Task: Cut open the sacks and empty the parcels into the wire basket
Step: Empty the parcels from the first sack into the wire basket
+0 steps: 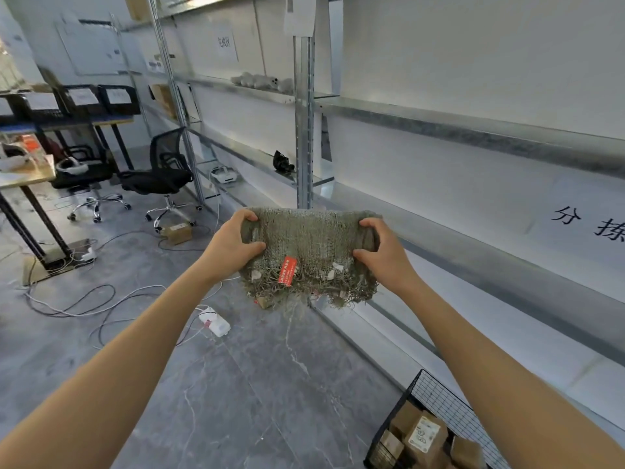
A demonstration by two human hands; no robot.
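Clutching the sack (306, 233) ends: left hand (233, 247), right hand (382, 257), arms outstretched.

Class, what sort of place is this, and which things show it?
Probably a parcel sorting room or small warehouse: long metal shelving, a wire basket holding cardboard parcels, and a held-up woven sack.

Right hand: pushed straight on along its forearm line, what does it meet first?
The right hand grips the mesh sack, so nothing lies between them. Past the sack, it would likely meet the metal shelf upright, though depth is unclear.
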